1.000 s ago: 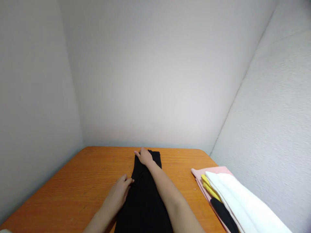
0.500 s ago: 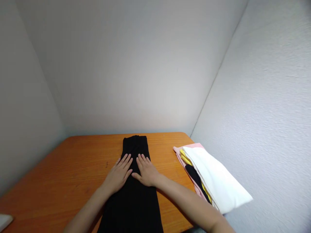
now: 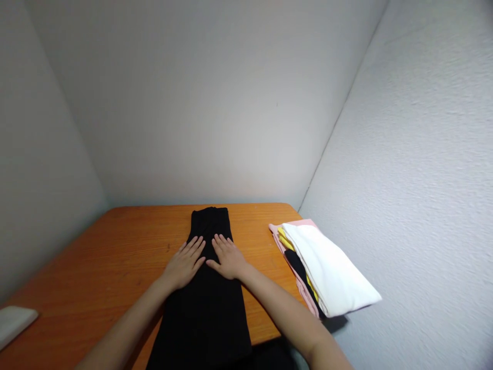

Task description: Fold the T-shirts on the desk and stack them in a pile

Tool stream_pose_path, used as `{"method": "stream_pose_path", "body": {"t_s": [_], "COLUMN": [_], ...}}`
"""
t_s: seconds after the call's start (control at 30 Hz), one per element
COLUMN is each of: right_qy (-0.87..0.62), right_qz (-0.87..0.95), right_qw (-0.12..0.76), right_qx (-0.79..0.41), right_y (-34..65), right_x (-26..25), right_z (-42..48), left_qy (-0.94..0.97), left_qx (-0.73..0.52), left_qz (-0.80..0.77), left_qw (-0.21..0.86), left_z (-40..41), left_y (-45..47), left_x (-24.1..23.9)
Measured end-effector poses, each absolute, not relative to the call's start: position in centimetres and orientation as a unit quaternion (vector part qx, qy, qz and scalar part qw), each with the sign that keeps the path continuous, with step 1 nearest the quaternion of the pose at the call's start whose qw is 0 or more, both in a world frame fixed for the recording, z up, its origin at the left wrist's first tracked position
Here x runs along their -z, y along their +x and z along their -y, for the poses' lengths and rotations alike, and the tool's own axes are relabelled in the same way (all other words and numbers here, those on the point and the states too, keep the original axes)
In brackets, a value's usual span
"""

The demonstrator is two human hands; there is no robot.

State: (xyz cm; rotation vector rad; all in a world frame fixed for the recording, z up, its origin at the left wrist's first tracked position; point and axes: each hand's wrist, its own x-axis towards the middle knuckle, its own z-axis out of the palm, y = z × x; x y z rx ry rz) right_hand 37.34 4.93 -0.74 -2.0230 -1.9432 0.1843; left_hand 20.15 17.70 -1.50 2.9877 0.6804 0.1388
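Note:
A long black garment [image 3: 206, 313], narrow at its far end, lies lengthwise on the wooden table [image 3: 131, 257]. It looks like folded trousers, though its exact kind is hard to make out. My left hand [image 3: 185, 263] rests flat on its left side, fingers apart. On the right side of the cloth lies my right hand [image 3: 228, 258], also flat with the thumb spread inward. Both palms press on the fabric and neither grips it. The near end of the garment runs down past the table's front edge.
A stack of folded clothes, white on top [image 3: 331, 272], with yellow, black and pink layers [image 3: 274, 231] below, sits at the table's right edge and overhangs it. A white object [image 3: 15, 321] lies at the near left. Walls enclose the back and both sides.
The view has tilted slightly down and shifted, so everything sits a little higher and more of the white object shows. My hands stay flat at about the same place on the black garment.

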Motion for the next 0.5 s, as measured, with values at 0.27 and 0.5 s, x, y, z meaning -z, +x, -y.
{"method": "stream_pose_path", "body": {"t_s": [0.27, 0.5], "right_qy": [-0.629, -0.567], "right_qz": [0.757, 0.793], "right_qw": [0.145, 0.162], "right_qx": [-0.096, -0.155], "right_y": [34.8, 32.8], "right_x": [-1.6, -4.5], "right_z": [1.0, 11.0], "left_qy": [0.971, 0.970], "left_qx": [-0.041, -0.054], "left_qz": [-0.232, -0.237], "left_qw": [0.026, 0.023], "left_z": [-17.4, -17.1], "left_y": [20.1, 20.4], "left_x": [1.6, 1.4]}}
